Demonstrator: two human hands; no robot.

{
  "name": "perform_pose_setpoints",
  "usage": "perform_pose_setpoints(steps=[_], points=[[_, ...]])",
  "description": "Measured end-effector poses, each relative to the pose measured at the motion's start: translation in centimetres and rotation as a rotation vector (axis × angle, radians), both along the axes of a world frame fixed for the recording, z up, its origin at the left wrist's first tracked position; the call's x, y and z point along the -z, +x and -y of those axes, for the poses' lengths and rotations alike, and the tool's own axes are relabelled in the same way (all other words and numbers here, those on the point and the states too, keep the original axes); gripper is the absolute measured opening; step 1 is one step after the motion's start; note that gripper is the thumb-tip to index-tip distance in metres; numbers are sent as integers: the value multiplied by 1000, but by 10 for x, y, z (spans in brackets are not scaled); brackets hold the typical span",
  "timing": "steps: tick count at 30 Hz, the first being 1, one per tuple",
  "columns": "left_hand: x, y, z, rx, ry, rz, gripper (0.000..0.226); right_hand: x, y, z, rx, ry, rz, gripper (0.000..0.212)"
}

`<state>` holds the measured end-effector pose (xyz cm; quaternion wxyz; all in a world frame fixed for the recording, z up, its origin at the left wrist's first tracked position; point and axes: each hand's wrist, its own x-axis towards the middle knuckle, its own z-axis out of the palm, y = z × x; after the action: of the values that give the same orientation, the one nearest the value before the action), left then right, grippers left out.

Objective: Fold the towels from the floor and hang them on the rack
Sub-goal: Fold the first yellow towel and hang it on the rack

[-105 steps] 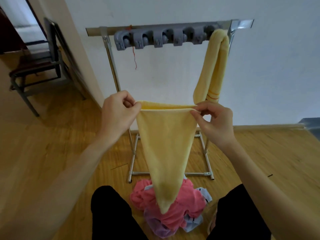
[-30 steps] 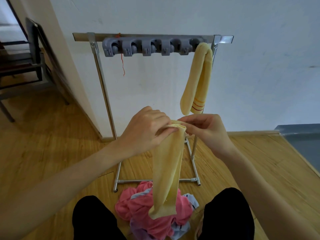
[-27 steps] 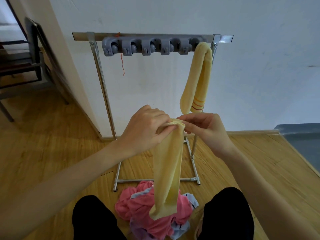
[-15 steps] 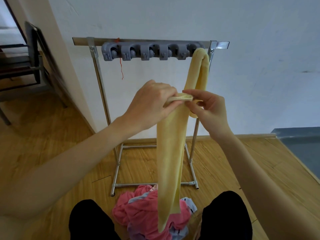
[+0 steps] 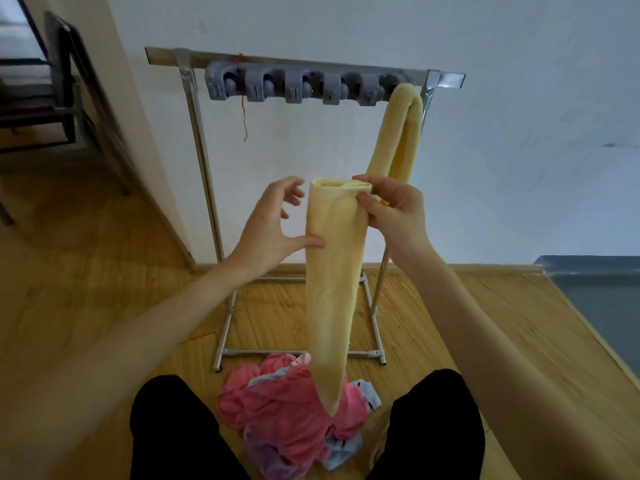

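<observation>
Ahead, the rack [image 5: 304, 65] stands by the wall with one yellow towel [image 5: 401, 133] over its right end. The strip [image 5: 330, 289] hangs before it, above the pile [image 5: 291, 403]. The right hand [image 5: 394, 209] pinches its top; the left hand [image 5: 273, 223] is spread, thumb touching. Best to drape it at midlength, beside the first.

Right hand [image 5: 394, 209] pinching top of folded yellow towel [image 5: 329, 289]; left hand [image 5: 273, 223] open, thumb touching its side. Behind, rack [image 5: 194, 133] with second yellow towel [image 5: 401, 140].
</observation>
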<state>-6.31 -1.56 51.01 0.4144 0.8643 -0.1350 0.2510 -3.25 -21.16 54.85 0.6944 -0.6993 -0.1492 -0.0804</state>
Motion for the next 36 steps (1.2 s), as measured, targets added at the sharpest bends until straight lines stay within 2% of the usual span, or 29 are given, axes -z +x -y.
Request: perform_pose_setpoints(steps=[2,4,6,9,13,17,19,21,23,26,28,30,33,34,35,36], points=[[39,0,-7,43,-66,-259,78,6,-1,-3,4,26,-54,21],[78,-2,-10,132,-163,-435,61,10,-3,-5,6,66,-107,20],[109,-3,-8,165,-202,-515,43,10,-6,-6,0,102,-141,19],[137,-3,-2,168,-216,-614,28,6,-10,-7,5,175,-166,20],[161,-3,5,267,-205,-854,27,1,-4,1,92,353,-213,24],[177,-1,6,194,-231,-974,34,19,12,32,368,390,-239,25],[169,-2,2,167,-226,-969,32,44,18,54,496,310,-292,25],[157,1,-6,163,-251,-951,30,78,19,74,552,144,-366,26],[137,4,-10,182,-314,-904,27,113,13,85,540,-68,-426,25],[99,9,-6,225,-343,-805,22,155,-6,86,488,-266,-514,24],[73,12,-3,283,-286,-758,30,172,-17,83,347,-439,-583,27],[48,12,0,375,-192,-735,35,177,-26,81,92,-707,-642,32],[12,10,8,530,-25,-765,29,176,-29,77,-255,-1144,-594,43],[2,9,11,574,30,-773,25,173,-28,73,-292,-1205,-512,42],[-7,9,15,600,79,-784,24,168,-26,69,-274,-1166,-403,38],[-13,9,18,622,118,-796,24,161,-24,63,-222,-1026,-308,34]])
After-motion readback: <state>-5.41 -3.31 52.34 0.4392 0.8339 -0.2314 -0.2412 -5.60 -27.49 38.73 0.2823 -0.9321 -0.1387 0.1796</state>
